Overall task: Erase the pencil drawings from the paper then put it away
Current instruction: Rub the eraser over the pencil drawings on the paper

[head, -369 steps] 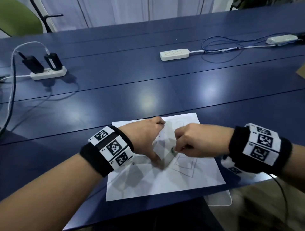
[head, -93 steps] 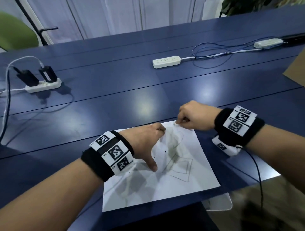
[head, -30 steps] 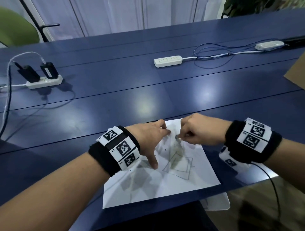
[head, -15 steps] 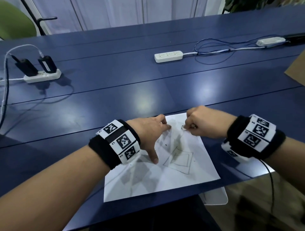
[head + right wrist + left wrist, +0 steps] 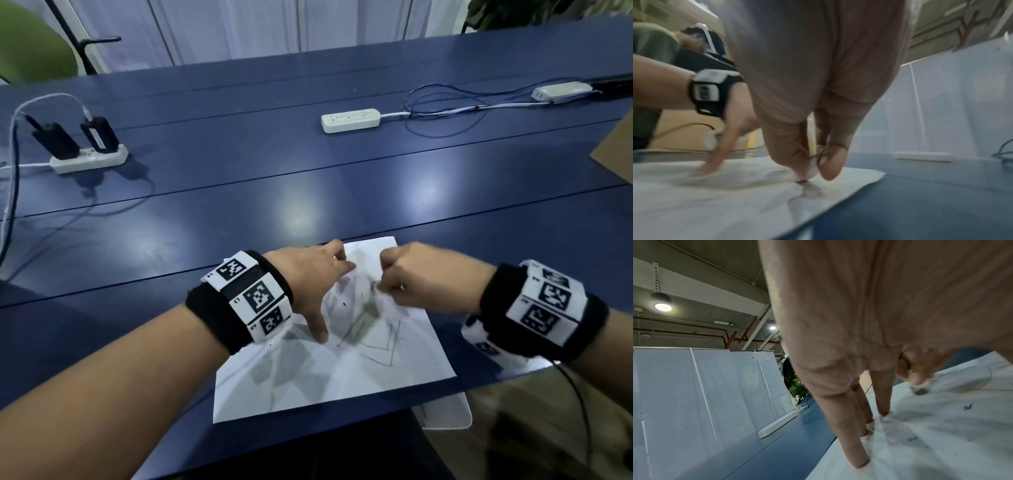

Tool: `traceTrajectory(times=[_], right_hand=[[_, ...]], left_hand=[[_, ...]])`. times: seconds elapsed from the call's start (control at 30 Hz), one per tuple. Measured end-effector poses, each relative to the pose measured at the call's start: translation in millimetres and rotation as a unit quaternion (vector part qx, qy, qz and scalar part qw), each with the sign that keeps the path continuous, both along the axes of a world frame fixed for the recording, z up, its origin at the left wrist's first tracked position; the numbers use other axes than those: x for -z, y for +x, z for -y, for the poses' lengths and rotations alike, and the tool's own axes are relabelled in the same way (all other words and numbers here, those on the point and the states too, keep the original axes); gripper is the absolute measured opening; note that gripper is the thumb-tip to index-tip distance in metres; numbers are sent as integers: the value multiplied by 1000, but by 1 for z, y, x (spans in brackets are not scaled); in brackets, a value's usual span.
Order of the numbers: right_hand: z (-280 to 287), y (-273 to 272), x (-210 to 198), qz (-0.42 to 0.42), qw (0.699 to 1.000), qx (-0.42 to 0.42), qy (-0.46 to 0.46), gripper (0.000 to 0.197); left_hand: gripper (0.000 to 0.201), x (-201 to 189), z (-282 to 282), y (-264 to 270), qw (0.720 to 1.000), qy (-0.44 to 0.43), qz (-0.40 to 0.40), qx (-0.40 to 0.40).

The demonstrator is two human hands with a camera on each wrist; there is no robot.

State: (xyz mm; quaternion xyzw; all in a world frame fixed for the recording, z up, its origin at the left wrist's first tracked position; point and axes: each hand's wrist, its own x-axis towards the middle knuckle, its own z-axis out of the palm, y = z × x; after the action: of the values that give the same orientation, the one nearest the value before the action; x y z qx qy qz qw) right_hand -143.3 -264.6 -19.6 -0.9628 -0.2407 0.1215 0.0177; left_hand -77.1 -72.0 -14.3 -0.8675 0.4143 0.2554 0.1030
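Note:
A white sheet of paper (image 5: pixel 342 377) lies at the near edge of the blue table, with a pencilled square (image 5: pixel 376 339) and grey smudges on it. My left hand (image 5: pixel 315 284) presses the sheet flat with straight, spread fingers (image 5: pixel 857 454) and the thumb. My right hand (image 5: pixel 407 277) is curled just right of it, pinching a small white eraser (image 5: pixel 812 168) whose dirty tip touches the paper above the square. Dark eraser crumbs (image 5: pixel 968 406) lie on the sheet.
A white power strip (image 5: pixel 351 120) with a blue cable lies mid-table, and another strip (image 5: pixel 89 161) with two black chargers sits at the far left. A cardboard corner (image 5: pixel 616 154) juts in at the right. A white flat item (image 5: pixel 445 407) shows under the paper's near right corner.
My right hand has slid down the sheet toward me with the eraser, from near the top edge to just above the square. The left hand stays pressed on the paper.

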Motion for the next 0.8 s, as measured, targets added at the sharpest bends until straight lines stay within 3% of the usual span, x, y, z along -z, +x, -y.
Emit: traceTrajectory(times=[0.1, 0.27, 0.43, 0.57, 0.7, 0.8], right_hand=[[16, 18, -4, 38, 997, 64, -1, 19], [6, 5, 1, 11, 1000, 11, 16, 17], [25, 25, -6, 42, 993, 101, 34, 18], [4, 4, -5, -6, 997, 33, 70, 18], [9, 10, -4, 30, 996, 79, 1, 19], [-2, -1, -9, -7, 999, 31, 14, 21]], left_hand=[[119, -1, 1, -2, 1000, -1, -5, -5], [118, -2, 0, -1, 1000, -4, 2, -1], [119, -2, 0, -3, 1000, 0, -3, -3], [119, -2, 1, -1, 1000, -1, 1, 2], [118, -3, 2, -1, 1000, 2, -3, 0], [119, -2, 2, -1, 1000, 4, 1, 4]])
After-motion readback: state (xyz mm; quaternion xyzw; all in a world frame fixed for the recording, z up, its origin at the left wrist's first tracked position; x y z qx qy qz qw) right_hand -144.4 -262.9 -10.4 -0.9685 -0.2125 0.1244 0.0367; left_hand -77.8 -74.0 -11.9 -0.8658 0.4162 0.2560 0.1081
